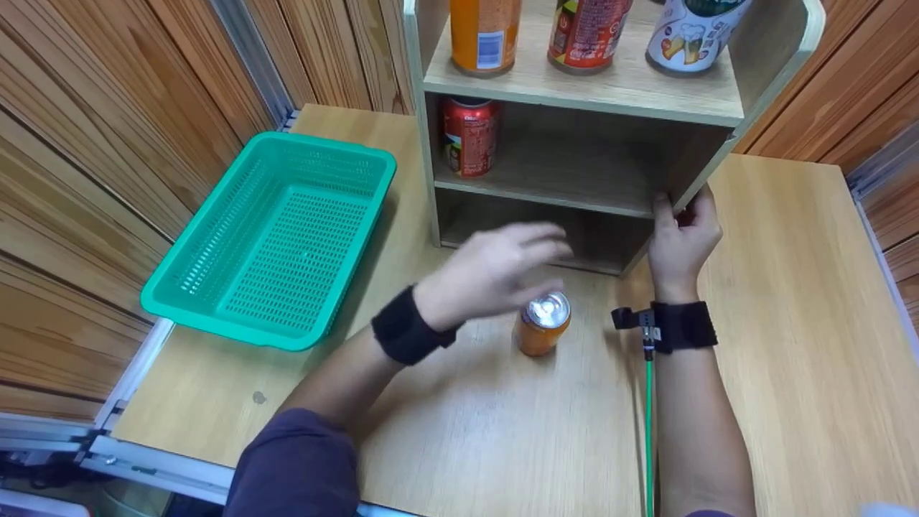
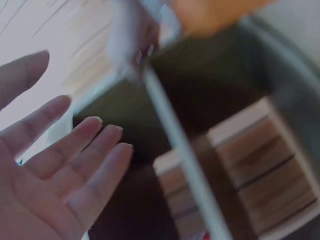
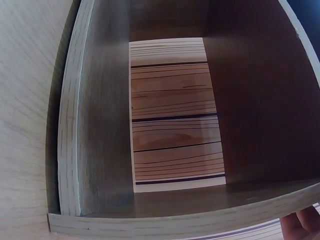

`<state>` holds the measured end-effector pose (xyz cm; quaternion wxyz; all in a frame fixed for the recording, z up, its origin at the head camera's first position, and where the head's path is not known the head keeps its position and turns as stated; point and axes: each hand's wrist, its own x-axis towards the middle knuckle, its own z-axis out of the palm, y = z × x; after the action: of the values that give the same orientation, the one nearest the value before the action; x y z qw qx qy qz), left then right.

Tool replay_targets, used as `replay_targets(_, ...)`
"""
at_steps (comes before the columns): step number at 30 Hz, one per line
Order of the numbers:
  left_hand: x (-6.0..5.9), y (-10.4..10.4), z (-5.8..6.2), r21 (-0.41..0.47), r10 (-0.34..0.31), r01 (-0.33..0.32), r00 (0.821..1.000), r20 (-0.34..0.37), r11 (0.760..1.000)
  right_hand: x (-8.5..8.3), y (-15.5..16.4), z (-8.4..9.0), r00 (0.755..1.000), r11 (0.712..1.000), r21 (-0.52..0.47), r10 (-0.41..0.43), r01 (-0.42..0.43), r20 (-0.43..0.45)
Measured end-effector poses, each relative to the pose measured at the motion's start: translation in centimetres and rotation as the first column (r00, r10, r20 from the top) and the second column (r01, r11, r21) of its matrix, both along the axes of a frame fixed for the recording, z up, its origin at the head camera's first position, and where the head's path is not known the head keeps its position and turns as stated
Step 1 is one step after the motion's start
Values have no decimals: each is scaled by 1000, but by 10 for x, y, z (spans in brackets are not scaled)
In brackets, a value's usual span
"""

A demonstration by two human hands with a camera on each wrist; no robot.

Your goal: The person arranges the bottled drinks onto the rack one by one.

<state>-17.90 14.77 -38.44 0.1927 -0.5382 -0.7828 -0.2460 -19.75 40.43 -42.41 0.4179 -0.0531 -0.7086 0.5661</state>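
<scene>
An orange drink can (image 1: pixel 540 329) with a silver top stands upright on the table, in front of a small wooden shelf (image 1: pixel 574 194). Just behind and left of it in the head view, my left hand (image 1: pixel 495 269) is in the air, fingers spread loosely and holding nothing; the left wrist view shows the same hand (image 2: pixel 65 175) with its fingers apart. At the shelf's right side panel, my right hand (image 1: pixel 686 240) grips the front edge, thumb on the inner side. Only a few fingertips (image 3: pixel 301 225) show in the right wrist view.
A red can (image 1: pixel 471 136) stands at the left of the middle shelf. Along the top board are an orange container (image 1: pixel 485 36), a red can (image 1: pixel 589 32) and a white can (image 1: pixel 693 36). A green basket (image 1: pixel 269 337) lies left of the shelf. A green cable (image 1: pixel 649 431) trails from the right wrist.
</scene>
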Motion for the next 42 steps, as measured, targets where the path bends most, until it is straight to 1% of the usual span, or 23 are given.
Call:
replay_targets(1,-4,-4,6,61,3,-3,1000,-9,998,1,0,0,1000,1000,0,-5,5,6)
replay_targets(3,-12,-11,16,181,3,1,1000,-22,983,2,0,-1,1000,1000,7,-13,13,14)
replay_targets(5,-22,-19,24,286,11,0,999,-37,958,2,1,-1,1000,1000,10,-17,17,16)
replay_targets(6,-28,-23,28,337,16,0,999,-45,942,3,1,-1,1000,1000,8,-17,16,14)
replay_targets(9,-42,-36,38,470,50,-8,996,-77,882,3,2,-1,1000,1000,5,-12,11,4)
replay_targets(11,-50,-44,44,555,93,-24,991,-98,831,3,2,-2,1000,1000,7,-6,6,4)
replay_targets(13,-56,-52,49,627,139,-43,985,-104,778,3,2,-3,1000,1000,8,-5,5,7)
replay_targets(15,-59,-58,54,685,186,-77,979,-86,725,3,2,-3,1000,1000,9,-6,6,12)
replay_targets(17,-61,-64,57,725,231,-123,972,-51,678,3,1,-3,1000,1000,7,-11,11,15)
replay_targets(19,-63,-67,57,750,267,-176,964,-1,637,3,1,-2,1000,1000,4,-14,14,14)
replay_targets(21,-67,-70,54,762,292,-237,954,66,603,3,1,-2,1000,1000,0,-13,13,14)
replay_targets(22,-69,-71,51,764,293,-261,951,98,590,3,0,-2,1000,1000,-2,-14,14,15)
replay_targets(23,-71,-72,48,761,292,-288,947,135,582,3,0,-1,1000,1000,-3,-14,14,15)
replay_targets(25,-76,-72,41,738,275,-342,937,217,582,3,0,-1,1000,1000,2,-17,17,18)
replay_targets(27,-80,-72,33,703,248,-387,922,297,596,3,0,-1,1000,1000,6,-15,15,14)
replay_targets(28,-82,-71,29,683,240,-405,914,329,608,3,0,-1,1000,1000,9,-16,16,14)
replay_targets(29,-83,-70,25,661,235,-422,904,357,620,4,0,-1,1000,1000,12,-15,15,13)
replay_targets(31,-86,-69,19,631,230,-439,892,389,639,4,1,-1,1000,1000,9,-12,11,10)
replay_targets(33,-88,-67,14,615,237,-443,890,389,653,3,1,-1,1000,1000,2,-8,8,9)
replay_targets(35,-90,-65,11,612,245,-435,895,372,660,3,2,0,1000,1000,-3,-5,5,12)
replay_targets(39,-92,-63,8,620,258,-425,903,344,660,4,5,3,999,999,-13,30,-30,19)
replay_targets(42,-92,-62,7,620,267,-431,900,344,655,9,8,11,998,996,-55,68,-68,-7)
